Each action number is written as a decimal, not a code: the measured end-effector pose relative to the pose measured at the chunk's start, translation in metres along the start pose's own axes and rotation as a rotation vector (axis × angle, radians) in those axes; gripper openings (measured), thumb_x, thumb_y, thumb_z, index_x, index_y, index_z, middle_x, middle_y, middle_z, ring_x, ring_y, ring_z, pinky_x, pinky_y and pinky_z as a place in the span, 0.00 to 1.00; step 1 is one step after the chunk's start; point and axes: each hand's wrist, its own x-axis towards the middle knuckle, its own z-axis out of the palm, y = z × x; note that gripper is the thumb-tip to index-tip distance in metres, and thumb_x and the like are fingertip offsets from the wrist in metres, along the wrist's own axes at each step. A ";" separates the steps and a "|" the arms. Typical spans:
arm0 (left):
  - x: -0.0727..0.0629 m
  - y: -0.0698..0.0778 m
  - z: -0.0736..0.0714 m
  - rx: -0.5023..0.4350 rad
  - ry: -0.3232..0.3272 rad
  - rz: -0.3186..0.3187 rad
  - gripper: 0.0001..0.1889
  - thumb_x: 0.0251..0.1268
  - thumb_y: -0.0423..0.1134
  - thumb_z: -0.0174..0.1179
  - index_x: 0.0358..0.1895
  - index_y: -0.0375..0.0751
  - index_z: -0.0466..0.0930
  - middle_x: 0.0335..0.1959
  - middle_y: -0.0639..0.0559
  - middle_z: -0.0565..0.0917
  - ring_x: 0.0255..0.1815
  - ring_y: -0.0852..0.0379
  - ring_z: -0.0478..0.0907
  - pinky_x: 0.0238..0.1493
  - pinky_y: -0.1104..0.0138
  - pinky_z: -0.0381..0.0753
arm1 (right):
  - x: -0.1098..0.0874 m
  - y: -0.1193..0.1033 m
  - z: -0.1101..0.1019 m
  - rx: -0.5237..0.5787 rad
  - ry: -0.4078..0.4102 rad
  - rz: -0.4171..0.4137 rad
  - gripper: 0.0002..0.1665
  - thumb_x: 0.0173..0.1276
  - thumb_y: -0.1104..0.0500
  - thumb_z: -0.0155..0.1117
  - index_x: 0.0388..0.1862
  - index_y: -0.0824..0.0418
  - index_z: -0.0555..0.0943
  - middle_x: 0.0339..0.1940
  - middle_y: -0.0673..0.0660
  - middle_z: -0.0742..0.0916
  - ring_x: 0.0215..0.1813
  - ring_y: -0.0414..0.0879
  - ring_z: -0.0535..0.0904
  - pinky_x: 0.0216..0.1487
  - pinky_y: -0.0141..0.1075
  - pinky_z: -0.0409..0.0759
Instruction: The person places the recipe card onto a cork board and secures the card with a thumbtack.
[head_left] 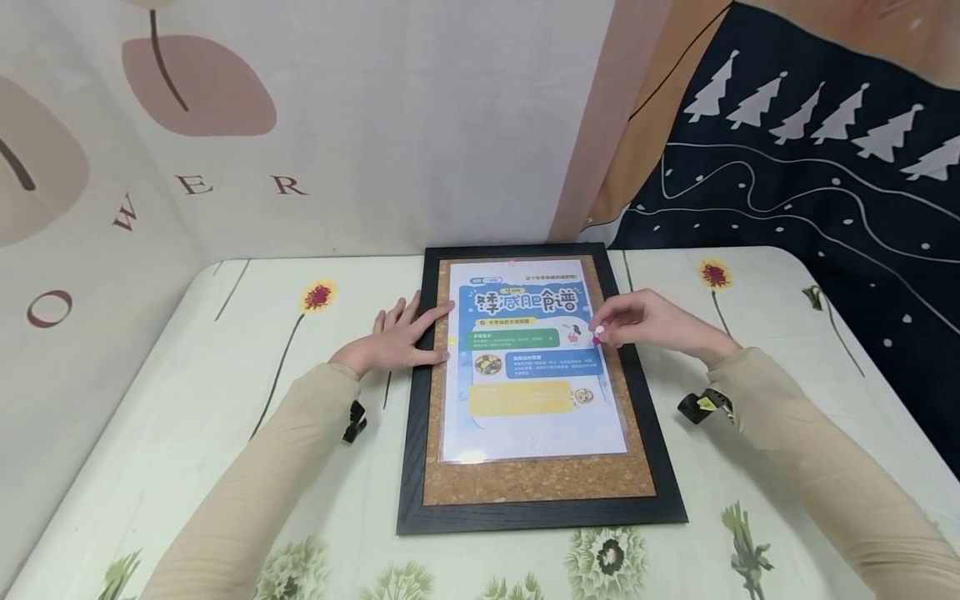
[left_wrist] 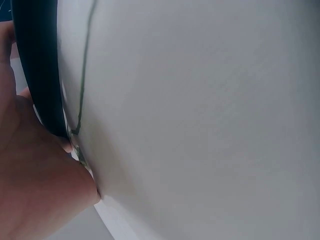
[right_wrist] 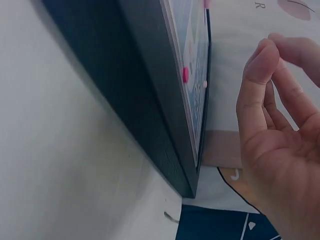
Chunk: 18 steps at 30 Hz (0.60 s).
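A laminated printed poster (head_left: pixel 536 429) lies on a cork board (head_left: pixel 540 483) with a black frame (head_left: pixel 540 517). My left hand (head_left: pixel 397 337) spreads over the frame's left side, thumb and forefinger reaching the poster's left edge. At the poster's right edge a magenta push pin (right_wrist: pixel 185 75) stands in the board. Close over it, my right hand (head_left: pixel 637 321) pinches a small white thing (head_left: pixel 600 329), pin-sized, between thumb and forefinger. In the right wrist view those fingertips (right_wrist: pixel 264 62) meet and hide it. A yellow pin (head_left: pixel 452 341) sits at the poster's left edge, a pale pink one (head_left: pixel 512 264) at its top.
The board rests on a table with a flower-printed cloth (head_left: pixel 330 500). Behind the table hangs a pale printed curtain (head_left: pixel 412 125), with a dark tree-patterned cloth (head_left: pixel 787 183) at right. Each wrist wears a small black device (head_left: pixel 705 405).
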 end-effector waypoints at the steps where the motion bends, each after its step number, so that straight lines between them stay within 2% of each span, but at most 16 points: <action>1: 0.000 0.000 0.000 -0.001 0.000 0.002 0.45 0.65 0.60 0.55 0.79 0.55 0.41 0.76 0.32 0.29 0.73 0.31 0.24 0.65 0.38 0.25 | 0.000 0.000 0.001 0.003 -0.004 -0.005 0.12 0.67 0.64 0.64 0.48 0.67 0.82 0.47 0.62 0.83 0.45 0.53 0.76 0.48 0.36 0.75; 10: 0.000 0.001 -0.001 0.003 -0.011 -0.003 0.45 0.66 0.60 0.54 0.79 0.57 0.39 0.76 0.34 0.28 0.74 0.32 0.24 0.65 0.38 0.26 | 0.005 -0.006 0.009 0.006 -0.001 -0.045 0.11 0.67 0.67 0.63 0.46 0.70 0.81 0.48 0.63 0.83 0.45 0.52 0.77 0.46 0.34 0.77; 18: -0.001 0.002 -0.002 -0.009 -0.028 -0.009 0.45 0.66 0.61 0.54 0.79 0.57 0.38 0.76 0.35 0.26 0.73 0.33 0.22 0.65 0.38 0.25 | 0.008 -0.013 0.020 -0.019 -0.096 -0.086 0.10 0.66 0.68 0.64 0.45 0.68 0.83 0.46 0.63 0.84 0.40 0.50 0.79 0.46 0.34 0.78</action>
